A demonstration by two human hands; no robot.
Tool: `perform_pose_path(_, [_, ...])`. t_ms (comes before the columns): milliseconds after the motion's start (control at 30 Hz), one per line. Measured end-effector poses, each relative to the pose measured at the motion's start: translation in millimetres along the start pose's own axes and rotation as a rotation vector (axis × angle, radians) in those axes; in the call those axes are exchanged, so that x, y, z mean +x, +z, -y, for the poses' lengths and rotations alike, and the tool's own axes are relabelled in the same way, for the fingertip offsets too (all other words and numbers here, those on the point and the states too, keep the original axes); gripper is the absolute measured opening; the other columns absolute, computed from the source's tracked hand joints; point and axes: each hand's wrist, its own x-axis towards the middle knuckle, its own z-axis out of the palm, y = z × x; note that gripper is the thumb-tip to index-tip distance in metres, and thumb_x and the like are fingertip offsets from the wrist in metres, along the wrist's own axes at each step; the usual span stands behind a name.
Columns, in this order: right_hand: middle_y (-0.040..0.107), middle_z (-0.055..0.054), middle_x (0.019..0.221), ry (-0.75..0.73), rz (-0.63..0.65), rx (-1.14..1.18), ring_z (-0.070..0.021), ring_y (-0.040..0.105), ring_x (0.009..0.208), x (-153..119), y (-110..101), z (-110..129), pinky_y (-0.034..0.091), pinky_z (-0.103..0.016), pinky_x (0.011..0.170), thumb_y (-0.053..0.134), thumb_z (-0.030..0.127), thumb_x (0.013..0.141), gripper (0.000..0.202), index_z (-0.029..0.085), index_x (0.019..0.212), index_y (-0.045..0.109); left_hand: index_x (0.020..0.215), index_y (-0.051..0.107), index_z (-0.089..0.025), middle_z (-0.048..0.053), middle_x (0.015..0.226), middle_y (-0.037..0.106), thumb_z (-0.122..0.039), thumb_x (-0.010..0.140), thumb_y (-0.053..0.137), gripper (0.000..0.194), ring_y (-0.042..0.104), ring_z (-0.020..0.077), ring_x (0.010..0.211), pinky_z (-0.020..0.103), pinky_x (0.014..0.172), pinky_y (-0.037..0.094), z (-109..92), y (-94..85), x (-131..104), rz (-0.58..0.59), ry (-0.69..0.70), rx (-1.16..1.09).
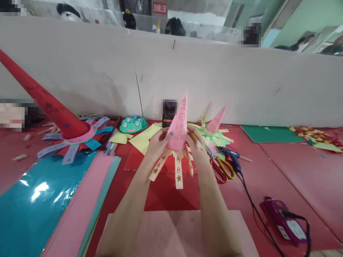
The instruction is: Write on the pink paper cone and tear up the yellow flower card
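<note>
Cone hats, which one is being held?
The middle pink cone hat with writing: left hand and right hand hold it; nobody holds the red hat or smaller pink hat.

We see only the near side of the pink cone [178,134]; its back is hidden, and it screens some fingers of the left hand [159,141]. Just behind the cone, the phone [168,121] has its upper part blurred out for us. Well to the cone's left, the red cone [56,107] loses its tip past the edge, its markings too smeared for us to read; in front of that, the blue sheet [40,203] is cut off. Right of the pink cone, the right hand [197,148] covers the blade tips of the scissors [221,169].
</note>
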Motion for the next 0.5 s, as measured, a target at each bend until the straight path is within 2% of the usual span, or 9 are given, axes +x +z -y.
perform_pose_path(100, [0.062,-0.004,0.096,0.0,0.023,0.054,-0.0182,0.059,0.087,2.1,0.5,-2.3,0.05,-0.034,0.076,0.058,0.043,0.077,0.035,0.024,0.105,0.055,0.103,0.058,-0.014,0.011,0.109,0.066,-0.037,0.075,0.059,0.036,0.062,0.0208,0.098,0.033,0.086,0.047,1.6,-0.5,1.1,-0.034,-0.021,-0.025])
perform_pose_path(200, [0.062,-0.004,0.097,-0.032,0.015,0.009,-0.0183,0.058,0.092,2.8,-0.1,-5.3,0.047,-0.035,0.084,0.059,0.042,0.076,0.035,0.023,0.105,0.055,0.103,0.058,-0.014,0.011,0.108,0.066,-0.036,0.075,0.059,0.036,0.062,0.0204,0.098,0.033,0.087,0.048,1.4,-1.0,1.0,-0.032,-0.023,-0.056])
perform_pose_path(333, [0.061,-0.002,0.099,-0.048,-0.031,-0.058,-0.0181,0.056,0.096,1.8,-1.5,-6.1,0.044,-0.035,0.089,0.059,0.041,0.076,0.031,0.023,0.101,0.058,0.103,0.058,-0.012,0.012,0.113,0.064,-0.034,0.075,0.059,0.036,0.06,0.0207,0.102,0.034,0.09,0.046,1.6,-0.9,0.3,0.019,-0.016,-0.082])
perform_pose_path(500, [0.062,-0.003,0.098,-0.08,-0.055,-0.053,-0.0176,0.057,0.09,2.0,-3.1,-6.4,0.047,-0.034,0.083,0.058,0.042,0.077,0.032,0.023,0.103,0.056,0.113,0.053,-0.013,0.012,0.119,0.06,-0.035,0.072,0.064,0.048,0.058,0.0226,0.107,0.037,0.093,0.045,1.5,2.1,-1.7,0.131,-0.035,-0.113])
